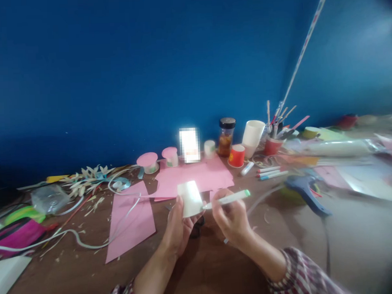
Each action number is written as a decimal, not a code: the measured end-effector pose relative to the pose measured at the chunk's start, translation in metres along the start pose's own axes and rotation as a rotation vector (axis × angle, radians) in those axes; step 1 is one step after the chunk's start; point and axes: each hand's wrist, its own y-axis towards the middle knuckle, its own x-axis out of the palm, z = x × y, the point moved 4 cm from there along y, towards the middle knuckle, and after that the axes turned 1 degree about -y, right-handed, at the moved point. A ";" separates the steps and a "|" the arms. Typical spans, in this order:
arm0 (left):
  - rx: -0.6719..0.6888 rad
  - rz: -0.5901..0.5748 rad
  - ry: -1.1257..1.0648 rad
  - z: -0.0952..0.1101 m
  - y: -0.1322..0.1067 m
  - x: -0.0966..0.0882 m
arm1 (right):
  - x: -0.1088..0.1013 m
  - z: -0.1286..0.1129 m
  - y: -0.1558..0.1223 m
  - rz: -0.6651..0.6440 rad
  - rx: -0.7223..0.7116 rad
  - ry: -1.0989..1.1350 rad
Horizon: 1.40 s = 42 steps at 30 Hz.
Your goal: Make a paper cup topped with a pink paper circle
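Observation:
My left hand is wrapped round a white paper cup, held tilted above the table. In my right hand is a white marker pen with a green end, gripped like a pencil. Its tip meets, or comes very close to, the lower right side of the cup. Any mark there is too blurred to make out. Beneath my left hand lies a small dark object, mostly hidden. Pink paper sheets spread just beyond both hands.
Behind stand small cups with pink tops, a jar with a black lid, a red cup and a white cup. A blue glue gun lies right. White cable crosses a pink sheet at left.

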 end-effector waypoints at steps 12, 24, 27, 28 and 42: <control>-0.014 0.007 0.001 -0.001 0.002 -0.003 | 0.000 -0.002 0.002 -0.019 -0.020 -0.015; -0.078 -0.025 -0.054 -0.004 0.001 -0.004 | 0.001 0.006 -0.007 0.039 -0.034 0.154; -0.088 -0.003 -0.074 -0.004 0.002 -0.004 | 0.002 0.005 -0.009 0.026 -0.034 0.146; -0.088 0.003 -0.081 -0.004 0.003 -0.005 | 0.002 0.004 -0.009 0.024 -0.035 0.142; -0.061 0.030 -0.087 -0.004 0.003 0.000 | 0.001 0.007 -0.010 0.019 -0.136 -0.023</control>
